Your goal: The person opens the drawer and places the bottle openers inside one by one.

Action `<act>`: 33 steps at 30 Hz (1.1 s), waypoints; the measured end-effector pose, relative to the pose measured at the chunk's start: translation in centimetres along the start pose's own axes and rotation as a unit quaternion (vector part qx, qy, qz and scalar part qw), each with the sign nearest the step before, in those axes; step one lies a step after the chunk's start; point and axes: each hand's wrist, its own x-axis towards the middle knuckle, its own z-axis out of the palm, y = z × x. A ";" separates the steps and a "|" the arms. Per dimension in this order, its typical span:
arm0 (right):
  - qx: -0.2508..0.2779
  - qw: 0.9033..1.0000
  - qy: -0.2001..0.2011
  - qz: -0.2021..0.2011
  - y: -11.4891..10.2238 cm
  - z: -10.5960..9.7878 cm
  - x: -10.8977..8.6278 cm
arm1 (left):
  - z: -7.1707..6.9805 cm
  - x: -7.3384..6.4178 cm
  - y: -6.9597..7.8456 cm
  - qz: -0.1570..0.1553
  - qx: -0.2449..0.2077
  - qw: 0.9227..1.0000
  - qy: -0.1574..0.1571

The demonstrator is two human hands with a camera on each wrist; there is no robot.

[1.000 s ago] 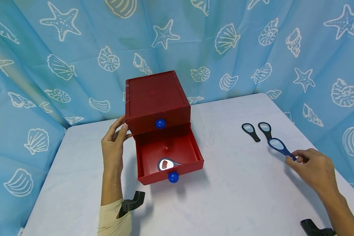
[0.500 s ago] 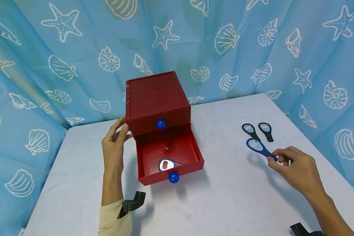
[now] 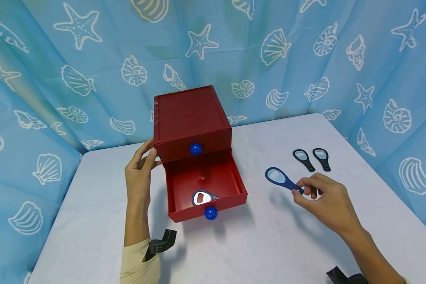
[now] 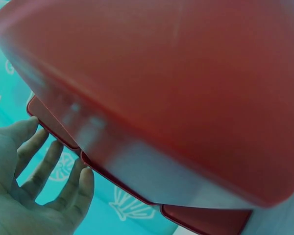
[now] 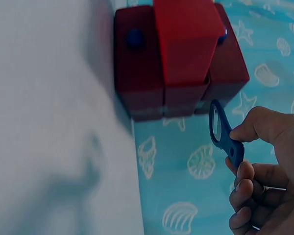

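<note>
My right hand pinches a blue magnifying glass by the end of its handle, holding it over the table with the lens toward the left. The right wrist view shows the same magnifying glass between thumb and fingers. My left hand has its fingertips at the left side of a dark red drawer cabinet. Those fingers are spread and loosely bent along the cabinet's edge. A drawer below the top one is pulled out, and another magnifying glass lies at its front, partly hidden by the front wall.
Two black magnifying glasses lie side by side on the white table at the right. Blue knobs stick out from the drawer fronts. A blue curtain with shell prints hangs behind and beside the table.
My right hand has carried the blue magnifying glass leftward from beyond the black ones to between them and the cabinet. The left hand stays at the cabinet's side.
</note>
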 end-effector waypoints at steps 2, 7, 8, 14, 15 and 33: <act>0.006 1.000 -0.006 -0.008 -1.0 0.4 0.2 | 0.0 0.0 0.0 0.000 0.001 1.000 0.000; 0.016 0.999 -0.019 -0.020 -3.3 1.5 0.7 | 0.0 0.1 -0.1 -0.002 0.005 1.000 -0.001; 0.018 0.999 -0.021 -0.024 -3.7 1.7 0.8 | 0.0 0.1 -0.1 -0.003 0.005 1.000 -0.001; 0.047 0.997 -0.027 -0.052 -6.0 2.5 1.7 | -0.1 0.0 0.0 -0.006 0.007 1.000 0.000; 0.052 0.997 -0.028 -0.056 -6.3 2.6 1.8 | -0.1 0.1 0.0 -0.004 0.006 1.000 -0.001; 0.071 0.994 -0.061 -0.060 -8.5 5.8 2.4 | -0.3 0.1 0.1 -0.001 -0.007 1.000 -0.006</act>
